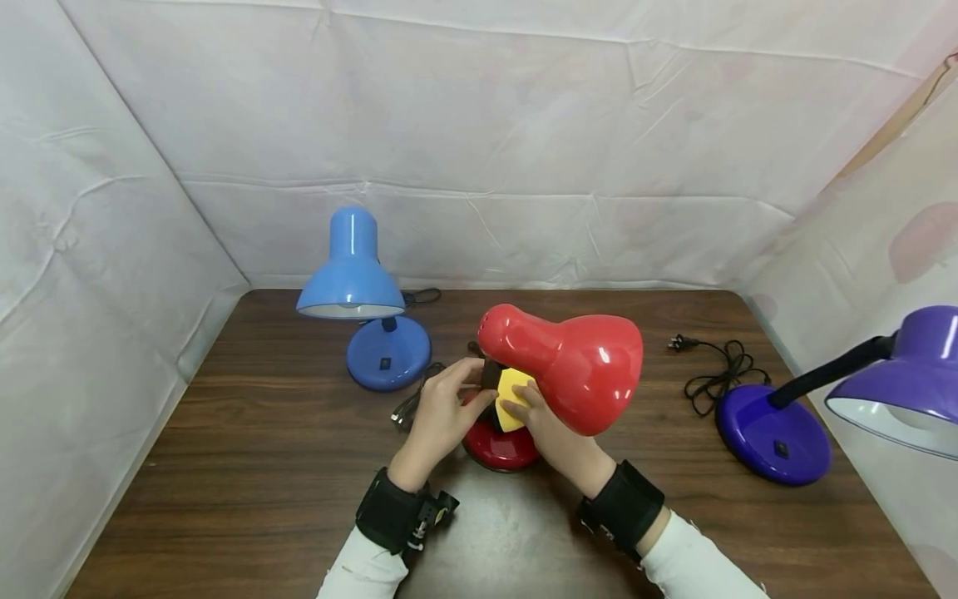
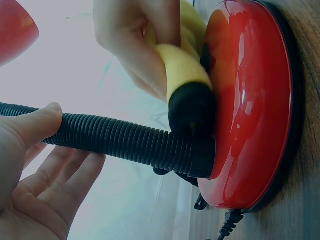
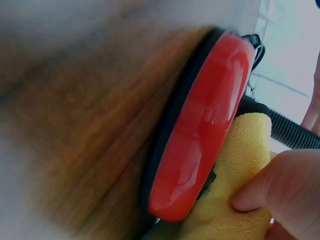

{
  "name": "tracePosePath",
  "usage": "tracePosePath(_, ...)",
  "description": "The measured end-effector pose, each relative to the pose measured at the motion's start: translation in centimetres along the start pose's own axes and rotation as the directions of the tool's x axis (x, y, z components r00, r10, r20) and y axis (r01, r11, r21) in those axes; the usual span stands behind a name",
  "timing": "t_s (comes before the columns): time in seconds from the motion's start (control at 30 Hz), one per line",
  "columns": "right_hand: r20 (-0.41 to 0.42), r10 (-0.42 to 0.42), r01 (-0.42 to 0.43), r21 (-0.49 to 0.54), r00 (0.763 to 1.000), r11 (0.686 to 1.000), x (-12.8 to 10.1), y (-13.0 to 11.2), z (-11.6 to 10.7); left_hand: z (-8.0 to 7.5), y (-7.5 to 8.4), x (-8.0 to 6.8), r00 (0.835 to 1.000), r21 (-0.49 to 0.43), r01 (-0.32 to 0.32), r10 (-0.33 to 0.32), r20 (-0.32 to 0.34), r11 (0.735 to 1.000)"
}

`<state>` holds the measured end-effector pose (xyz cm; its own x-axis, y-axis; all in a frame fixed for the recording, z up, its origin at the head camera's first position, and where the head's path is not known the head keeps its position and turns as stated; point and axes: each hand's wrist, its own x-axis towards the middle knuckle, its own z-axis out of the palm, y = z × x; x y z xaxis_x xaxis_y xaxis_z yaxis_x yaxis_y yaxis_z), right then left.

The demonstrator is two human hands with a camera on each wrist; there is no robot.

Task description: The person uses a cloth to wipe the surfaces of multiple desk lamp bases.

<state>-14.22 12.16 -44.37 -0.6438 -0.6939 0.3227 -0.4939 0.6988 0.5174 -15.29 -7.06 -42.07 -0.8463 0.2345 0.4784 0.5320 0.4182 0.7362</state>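
A red desk lamp (image 1: 599,366) stands mid-table, its shade leaning right over my right hand. My left hand (image 1: 440,408) grips the lamp's black ribbed neck (image 2: 120,137), thumb on one side and fingers on the other. Pinched in my right hand (image 1: 561,441) is a yellow cloth (image 3: 240,155), bunched against the top of the red base (image 2: 245,110) by the foot of the neck. A dark patch (image 2: 192,107) shows at the cloth's end in the left wrist view. Part of the base's switch is hidden by the cloth.
A blue lamp (image 1: 387,353) stands at the back left. To the right is a purple lamp (image 1: 774,437), its shade reaching past the table's edge. Coiled black cords (image 1: 722,374) lie beside the lamps. White sheets (image 1: 479,150) hang around the wooden table (image 1: 262,466).
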Motion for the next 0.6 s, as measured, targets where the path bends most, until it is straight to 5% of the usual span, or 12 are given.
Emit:
tracePosePath(0.5,-0.008,0.087,-0.085,0.097,0.996,0.992,1.3,0.9,0.4,0.0,0.0,0.0,1.0,0.021,-0.024,0.024,-0.012,0.999)
tracePosePath(0.6,0.036,0.048,-0.047,-0.016,0.998,0.999,1.1,0.5,0.3,0.1,0.0,0.0,1.0,0.009,-0.021,0.021,-0.014,1.0)
